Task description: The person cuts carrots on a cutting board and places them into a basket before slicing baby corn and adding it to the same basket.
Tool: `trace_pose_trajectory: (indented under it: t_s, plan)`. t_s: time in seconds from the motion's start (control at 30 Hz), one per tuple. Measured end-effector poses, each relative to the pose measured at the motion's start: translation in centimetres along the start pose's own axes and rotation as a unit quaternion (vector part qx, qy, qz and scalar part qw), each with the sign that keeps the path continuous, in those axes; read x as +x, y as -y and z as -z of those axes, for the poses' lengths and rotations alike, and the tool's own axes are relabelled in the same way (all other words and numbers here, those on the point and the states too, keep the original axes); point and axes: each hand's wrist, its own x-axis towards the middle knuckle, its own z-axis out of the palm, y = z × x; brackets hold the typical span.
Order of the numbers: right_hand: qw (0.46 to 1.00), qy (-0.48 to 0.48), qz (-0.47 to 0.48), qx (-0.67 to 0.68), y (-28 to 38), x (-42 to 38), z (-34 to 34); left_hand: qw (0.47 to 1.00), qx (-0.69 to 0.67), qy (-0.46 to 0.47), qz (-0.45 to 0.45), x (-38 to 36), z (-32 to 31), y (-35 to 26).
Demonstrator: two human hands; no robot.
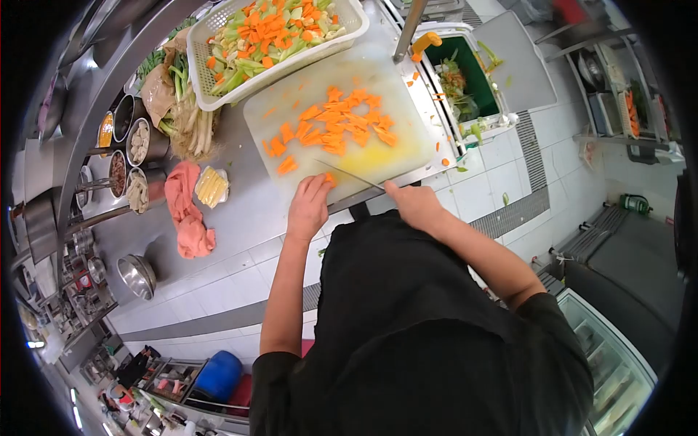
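My right hand (416, 204) is closed round the handle of a knife (352, 174), whose blade points left over the near edge of the white cutting board (269, 120). At that same edge, my left hand (310, 207) holds a small orange carrot piece (329, 179) under its fingertips, just left of the blade. Many sliced carrot pieces (334, 123) lie spread over the middle of the board. Behind the board stands a white basket (289, 67) of cut green vegetables with carrot slices on top.
Left of the board are a pink cloth (186, 211), a wrapped yellow pack (211, 187), leeks (190, 131) and metal containers (147, 140). A metal bowl (136, 276) sits at the lower left. Beyond the board's right side is a green-lined bin (483, 83) with scraps.
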Motion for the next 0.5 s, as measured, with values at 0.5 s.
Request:
trace_pose_trajectory:
  t_s: [0.5]
  plan:
    - [0.997,-0.006,0.008,-0.074,1.4,-1.3,2.5,1.000,-0.016,0.005,0.004,0.8,-0.7,0.0]
